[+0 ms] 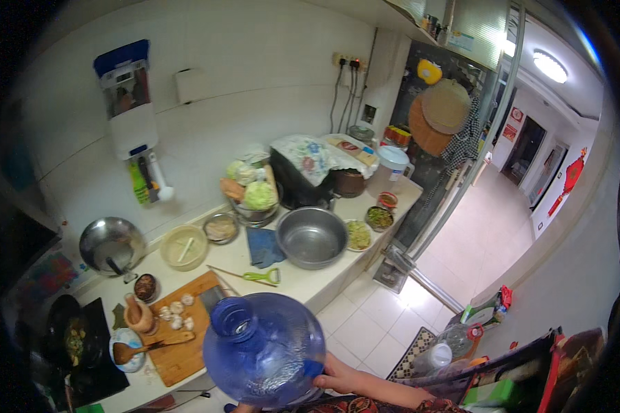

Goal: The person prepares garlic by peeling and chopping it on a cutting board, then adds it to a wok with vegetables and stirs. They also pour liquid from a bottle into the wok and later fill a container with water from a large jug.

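Observation:
A large blue translucent plastic water jug (284, 346) is tilted in front of me, its open neck (233, 317) pointing up and to the left. My right hand (337, 376) grips the jug's side, thumb uppermost. Only a sliver of my left hand (246, 408) shows under the jug at the picture's lower edge; its fingers are hidden. Beyond the neck lies a wooden cutting board (173, 369) with several garlic bulbs (176, 308) and the blade of a cleaver (212, 299), partly covered by the jug. A wide metal basin (312, 237) stands farther back on the counter.
A wooden mortar with pestle (140, 316) and a bowl with a wooden spatula (129, 351) sit beside the board. Left is a wok (75, 335) with food on a black cooktop. A green peeler (261, 276) lies near the basin. Bottles (457, 338) stand on the floor to the right.

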`<state>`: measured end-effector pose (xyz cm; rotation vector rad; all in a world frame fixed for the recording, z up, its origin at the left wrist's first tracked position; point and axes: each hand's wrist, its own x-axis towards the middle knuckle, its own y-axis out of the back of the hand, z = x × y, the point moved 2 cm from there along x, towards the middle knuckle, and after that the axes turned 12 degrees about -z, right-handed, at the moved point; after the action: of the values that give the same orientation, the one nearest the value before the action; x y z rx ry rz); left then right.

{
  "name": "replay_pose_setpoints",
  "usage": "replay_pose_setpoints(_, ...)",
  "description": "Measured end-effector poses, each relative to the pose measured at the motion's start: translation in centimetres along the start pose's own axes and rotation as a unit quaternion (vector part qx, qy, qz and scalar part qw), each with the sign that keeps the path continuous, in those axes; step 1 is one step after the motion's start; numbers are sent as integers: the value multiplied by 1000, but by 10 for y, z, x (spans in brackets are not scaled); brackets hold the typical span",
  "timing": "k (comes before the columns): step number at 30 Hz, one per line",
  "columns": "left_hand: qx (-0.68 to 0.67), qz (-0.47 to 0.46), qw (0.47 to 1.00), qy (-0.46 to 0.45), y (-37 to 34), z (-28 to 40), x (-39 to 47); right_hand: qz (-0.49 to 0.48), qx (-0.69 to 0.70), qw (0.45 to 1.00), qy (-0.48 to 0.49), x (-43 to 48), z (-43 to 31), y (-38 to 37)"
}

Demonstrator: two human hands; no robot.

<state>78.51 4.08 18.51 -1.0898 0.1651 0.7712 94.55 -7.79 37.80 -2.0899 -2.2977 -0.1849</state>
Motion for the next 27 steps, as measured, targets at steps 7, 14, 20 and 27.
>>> replay_pose_setpoints(7,86,-107,984,114,-131,-91,95,215,144,956,-135,-133,-9,121)
replay_pose_setpoints(14,145,-191,956,169,-248,-157,220,362,143,916,-98,-194,25,245)
replay_pose_setpoints(20,175,-244,936,183,-356,-206,368,466,129,872,-79,-211,56,389)
replay_pose_setpoints(27,345,-294,890,48,-464,-244,491,526,118,841,-37,-233,81,560)
